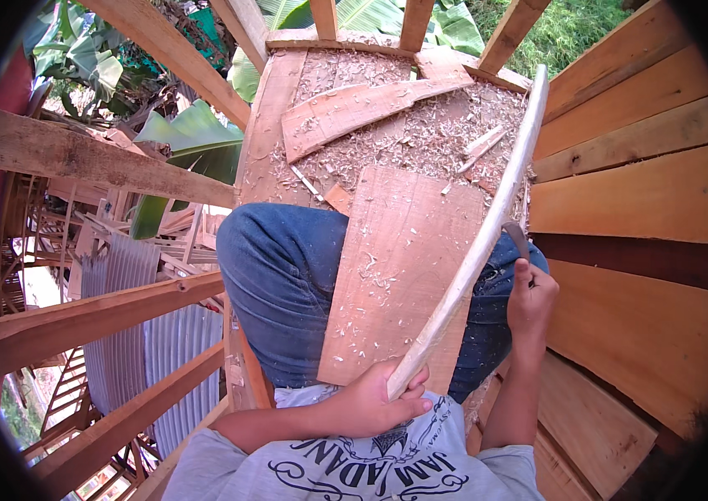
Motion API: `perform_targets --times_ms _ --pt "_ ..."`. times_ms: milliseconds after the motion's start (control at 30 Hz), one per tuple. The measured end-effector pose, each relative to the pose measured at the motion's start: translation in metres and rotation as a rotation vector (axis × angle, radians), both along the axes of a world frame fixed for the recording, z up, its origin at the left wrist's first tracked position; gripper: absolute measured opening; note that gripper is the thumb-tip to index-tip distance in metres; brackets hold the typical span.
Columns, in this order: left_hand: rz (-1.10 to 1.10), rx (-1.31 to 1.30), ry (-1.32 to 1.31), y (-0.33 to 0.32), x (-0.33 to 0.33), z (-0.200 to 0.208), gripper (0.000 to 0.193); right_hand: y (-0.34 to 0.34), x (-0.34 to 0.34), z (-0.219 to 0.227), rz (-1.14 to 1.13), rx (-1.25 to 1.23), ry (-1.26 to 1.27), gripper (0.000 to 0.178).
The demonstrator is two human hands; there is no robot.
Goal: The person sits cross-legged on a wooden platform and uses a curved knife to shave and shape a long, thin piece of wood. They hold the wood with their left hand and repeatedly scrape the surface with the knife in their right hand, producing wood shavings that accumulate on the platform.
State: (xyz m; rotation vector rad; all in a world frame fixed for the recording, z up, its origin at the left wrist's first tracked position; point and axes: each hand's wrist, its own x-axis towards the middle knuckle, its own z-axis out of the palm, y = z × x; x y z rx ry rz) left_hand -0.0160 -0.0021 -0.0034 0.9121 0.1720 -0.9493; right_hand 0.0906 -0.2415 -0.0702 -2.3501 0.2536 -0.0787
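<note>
My left hand (381, 399) is closed around the lower end of a long, slightly curved pale wooden strip (489, 234). The strip slants up and away to the right, its far tip near the deck's back right corner. Just right of the strip, my right hand (533, 294) is closed with the thumb up, gripping a knife. Its dark, curved blade (516, 239) rises beside the strip; the handle is hidden in my fist. A flat wooden board (404, 267) sprinkled with shavings lies between my legs, under the strip.
Shavings cover the wooden floor (333, 71) ahead, where a tapered plank (362, 113) and small offcuts (482, 149) lie. Wooden rails (103, 309) run along the left, above corrugated metal sheets (120, 275). A plank wall (629, 200) stands close on the right.
</note>
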Motion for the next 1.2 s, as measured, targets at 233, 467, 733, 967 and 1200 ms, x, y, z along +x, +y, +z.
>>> perform_targets --times_ms 233,467,733,967,1200 --pt "0.044 0.137 -0.096 -0.006 0.013 -0.001 0.025 0.018 -0.050 0.046 0.443 -0.067 -0.083 0.071" --pt "0.048 0.158 -0.158 -0.013 0.000 -0.010 0.022 0.013 -0.019 0.005 0.274 -0.044 -0.158 0.076" --pt "0.130 0.360 -0.230 -0.010 0.009 -0.006 0.014 0.005 -0.047 0.044 0.337 -0.007 -0.076 0.070" --pt "0.063 0.429 -0.360 -0.015 0.013 -0.002 0.018 0.022 -0.044 0.027 0.458 -0.225 -0.244 0.070" --pt "0.061 0.458 -0.356 -0.009 -0.001 -0.001 0.018 -0.032 -0.013 0.032 0.010 -0.043 -0.106 0.071"
